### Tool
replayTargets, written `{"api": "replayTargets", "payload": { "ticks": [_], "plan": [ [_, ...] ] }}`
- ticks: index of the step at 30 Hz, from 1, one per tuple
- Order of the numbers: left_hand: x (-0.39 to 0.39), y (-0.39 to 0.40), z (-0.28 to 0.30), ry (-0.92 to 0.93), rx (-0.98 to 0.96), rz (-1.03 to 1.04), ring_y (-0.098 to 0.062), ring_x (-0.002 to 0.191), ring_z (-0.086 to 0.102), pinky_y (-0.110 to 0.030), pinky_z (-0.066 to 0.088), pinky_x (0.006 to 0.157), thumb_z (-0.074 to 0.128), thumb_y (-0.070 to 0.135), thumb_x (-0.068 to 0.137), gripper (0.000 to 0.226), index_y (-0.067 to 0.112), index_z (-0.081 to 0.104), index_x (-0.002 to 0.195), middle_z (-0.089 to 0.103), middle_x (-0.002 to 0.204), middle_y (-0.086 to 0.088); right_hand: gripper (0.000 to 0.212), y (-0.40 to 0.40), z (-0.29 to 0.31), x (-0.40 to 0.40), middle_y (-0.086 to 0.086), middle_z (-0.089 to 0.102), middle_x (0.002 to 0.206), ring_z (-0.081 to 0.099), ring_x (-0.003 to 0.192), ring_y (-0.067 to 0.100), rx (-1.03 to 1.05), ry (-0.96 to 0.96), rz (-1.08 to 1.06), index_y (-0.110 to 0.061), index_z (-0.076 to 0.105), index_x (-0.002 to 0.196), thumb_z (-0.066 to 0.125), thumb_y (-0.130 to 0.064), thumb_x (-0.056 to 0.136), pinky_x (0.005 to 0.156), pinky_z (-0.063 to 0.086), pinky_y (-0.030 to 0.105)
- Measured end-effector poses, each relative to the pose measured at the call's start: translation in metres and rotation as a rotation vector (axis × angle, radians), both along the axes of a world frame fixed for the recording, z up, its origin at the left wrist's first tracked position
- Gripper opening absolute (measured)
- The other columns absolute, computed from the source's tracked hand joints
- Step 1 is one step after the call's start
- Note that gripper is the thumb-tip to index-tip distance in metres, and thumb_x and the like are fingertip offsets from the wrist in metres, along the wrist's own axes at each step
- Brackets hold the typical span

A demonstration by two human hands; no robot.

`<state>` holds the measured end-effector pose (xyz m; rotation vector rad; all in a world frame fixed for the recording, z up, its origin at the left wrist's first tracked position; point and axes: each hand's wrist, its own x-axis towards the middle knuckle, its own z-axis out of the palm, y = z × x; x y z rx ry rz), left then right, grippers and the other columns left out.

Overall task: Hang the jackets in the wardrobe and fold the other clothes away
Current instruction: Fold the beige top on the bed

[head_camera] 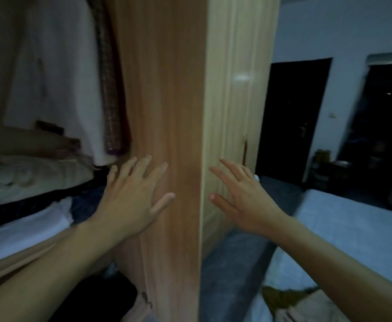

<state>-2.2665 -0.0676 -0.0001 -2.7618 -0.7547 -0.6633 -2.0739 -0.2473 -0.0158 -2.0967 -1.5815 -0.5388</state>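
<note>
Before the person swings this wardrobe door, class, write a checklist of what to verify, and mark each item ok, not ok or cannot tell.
1. Left hand free: ok, fingers spread flat against the wardrobe door, no grip on anything.
2. Right hand free: ok, fingers straight, holding nothing; contact with the door cannot tell.
3. Hanging clothes clear of the door edge: cannot tell, the picture is blurred.
4. Folded clothes stacked inside the wardrobe: ok.
5. All clothes put away: not ok, a garment lies on the bed.
</note>
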Motion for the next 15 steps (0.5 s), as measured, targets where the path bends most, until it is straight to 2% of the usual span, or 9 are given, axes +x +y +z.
{"api": "replayTargets", "payload": {
  "ticks": [4,7,10,15],
  "plan": [
    [0.046,-0.082,-0.002,0.027,-0.002,-0.095,-0.036,0.141,0.033,-0.060,0.028,0.112,0.018,0.077,0.084,0.082,0.033,0.035,0.150,0.036,0.156,-0.008,0.062,-0.101,-0.010,0.031,0.002,0.017,0.161,0.015,0.147,0.023,0.036,0.056,-0.116,-0.030,0.028,0.151,0.044,-0.054,0.096,0.113,0.031,0.050],
    [0.078,-0.146,-0.009,0.037,-0.006,-0.162,-0.033,0.141,0.033,-0.058,0.029,0.111,0.017,0.077,0.083,0.082,0.033,0.035,0.150,0.038,0.155,-0.007,0.062,-0.176,-0.025,0.054,0.000,0.014,0.162,0.011,0.149,0.023,0.026,0.094,-0.208,-0.034,0.023,0.151,0.042,-0.057,0.096,0.114,0.030,0.054],
    [0.110,-0.201,-0.025,0.084,-0.010,-0.223,-0.031,0.140,0.035,-0.054,0.032,0.111,0.016,0.078,0.081,0.082,0.034,0.036,0.148,0.038,0.154,-0.006,0.063,-0.245,-0.043,0.068,-0.002,0.010,0.163,0.008,0.149,0.022,-0.007,0.147,-0.321,-0.036,0.021,0.151,0.041,-0.058,0.096,0.117,0.026,0.049],
    [0.155,-0.265,-0.058,0.181,-0.042,-0.351,-0.031,0.140,0.037,-0.057,0.035,0.109,0.015,0.079,0.084,0.082,0.032,0.036,0.148,0.039,0.154,-0.007,0.065,-0.335,-0.075,0.076,0.001,0.011,0.163,0.009,0.149,0.025,-0.068,0.235,-0.432,-0.031,0.022,0.153,0.038,-0.058,0.096,0.117,0.026,0.050]
  ]
}}
